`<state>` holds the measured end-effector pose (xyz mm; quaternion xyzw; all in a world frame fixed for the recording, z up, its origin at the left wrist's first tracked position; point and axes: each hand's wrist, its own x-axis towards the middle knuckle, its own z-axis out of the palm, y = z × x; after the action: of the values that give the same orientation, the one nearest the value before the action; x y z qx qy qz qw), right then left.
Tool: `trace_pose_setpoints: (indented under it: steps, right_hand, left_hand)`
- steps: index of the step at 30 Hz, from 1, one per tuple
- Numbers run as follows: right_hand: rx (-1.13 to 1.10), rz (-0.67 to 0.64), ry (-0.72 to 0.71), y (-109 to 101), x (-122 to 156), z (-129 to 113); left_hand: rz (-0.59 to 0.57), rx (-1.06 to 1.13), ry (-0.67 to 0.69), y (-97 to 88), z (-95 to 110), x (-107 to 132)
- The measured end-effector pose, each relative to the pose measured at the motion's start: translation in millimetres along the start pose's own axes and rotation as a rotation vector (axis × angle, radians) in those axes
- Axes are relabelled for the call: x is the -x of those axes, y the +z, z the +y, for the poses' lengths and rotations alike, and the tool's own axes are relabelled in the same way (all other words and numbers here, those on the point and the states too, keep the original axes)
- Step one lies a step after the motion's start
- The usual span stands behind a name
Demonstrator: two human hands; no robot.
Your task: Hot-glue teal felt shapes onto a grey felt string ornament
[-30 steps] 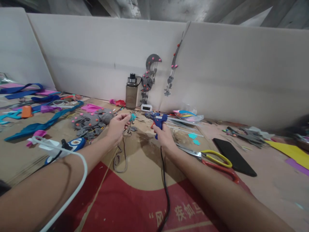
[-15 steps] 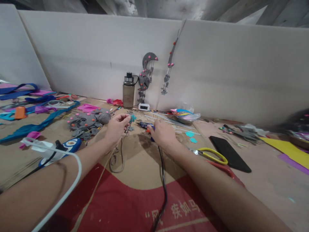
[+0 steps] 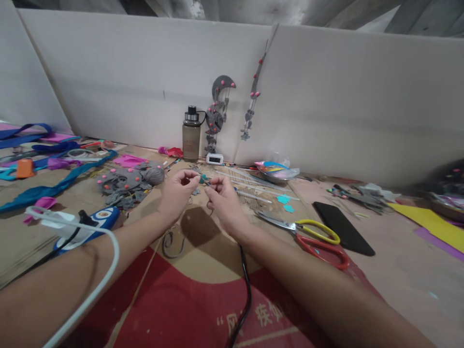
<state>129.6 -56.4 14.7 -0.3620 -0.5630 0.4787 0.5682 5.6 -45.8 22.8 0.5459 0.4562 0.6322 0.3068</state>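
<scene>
"Hands?"
"Left hand [image 3: 176,195] pinches the teal felt piece [image 3: 203,179] between both hands; right hand [image 3: 225,202] is narrow beside it, grip unclear."
"Room?"
"Printed cardboard [image 3: 188,302] spreads nearward; scissors [image 3: 290,225] lie toward its right."
"Containers?"
"Dish [image 3: 276,180] holds clear plastic, colored pieces."

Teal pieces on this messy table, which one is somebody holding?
The teal piece pinched by the left hand; the other two pieces lie unheld beyond the scissors.

place: craft workshop (a cluttered one) | signs: scissors [image 3: 292,226], yarn ball [image 3: 155,175], turquoise cut-outs [image 3: 283,199], cardboard-covered table [image 3: 203,268]
</scene>
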Motion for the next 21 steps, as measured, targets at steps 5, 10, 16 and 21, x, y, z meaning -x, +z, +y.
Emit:
trace_pose_setpoints:
  steps: [5,10,16,21]
  right_hand:
    - [0.329,0.035,-0.234,-10,-2,1]
    - [0.473,0.038,-0.299,-16,-4,6]
    - [0.550,0.033,-0.325,-20,-5,9]
    - [0.615,0.031,-0.376,-21,-4,6]
  left_hand:
    - [-0.098,0.270,-0.236,4.5,4,2]
    - [-0.128,0.364,-0.344,6.8,9,4]
    - [-0.182,0.438,-0.392,6.0,7,2]
    - [-0.162,0.395,-0.362,7.7,7,4]
